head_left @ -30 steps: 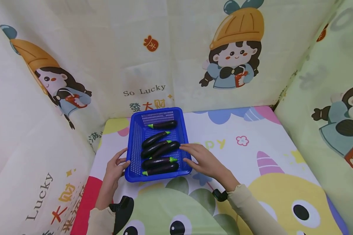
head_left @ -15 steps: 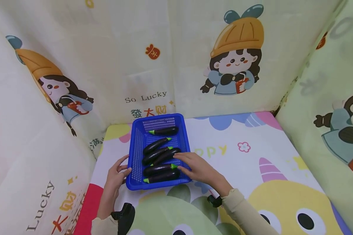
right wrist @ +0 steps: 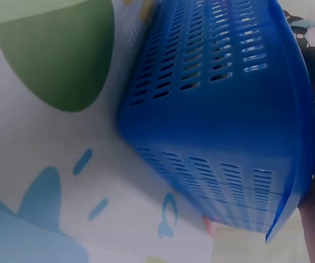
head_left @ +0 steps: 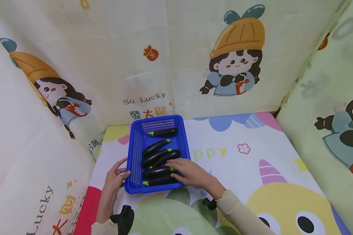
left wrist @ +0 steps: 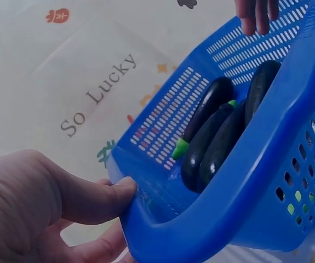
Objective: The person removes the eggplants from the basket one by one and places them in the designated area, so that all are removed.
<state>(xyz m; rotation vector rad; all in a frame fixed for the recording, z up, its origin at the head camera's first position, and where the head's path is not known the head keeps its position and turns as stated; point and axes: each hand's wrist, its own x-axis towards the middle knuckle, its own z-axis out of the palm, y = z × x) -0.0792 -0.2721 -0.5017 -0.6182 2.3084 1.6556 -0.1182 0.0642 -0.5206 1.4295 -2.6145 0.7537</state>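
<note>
A blue plastic basket (head_left: 148, 189) with slotted walls stands on the table with several dark eggplants inside. One eggplant (head_left: 164, 132) lies apart at the basket's far end. My left hand (head_left: 114, 179) holds the left rim; in the left wrist view its thumb (left wrist: 99, 197) presses on the rim with fingers beneath. Over the right rim reaches my right hand (head_left: 191, 173), its fingers loosely bent above the two nearest eggplants, one with a green cap (head_left: 173, 169). Whether the fingertips touch them I cannot tell. In the right wrist view the basket wall (right wrist: 217, 115) hides most of that hand.
The tabletop cloth (head_left: 211, 133) is printed with cartoon figures. Behind the basket rises a cream patterned curtain (head_left: 106, 65), with more cloth walls on the left and right (head_left: 311, 98).
My right hand has moved from the basket's right rim leftward and nearer, over the closest eggplants. The left hand has stayed on the rim. The head view has tilted slightly.
</note>
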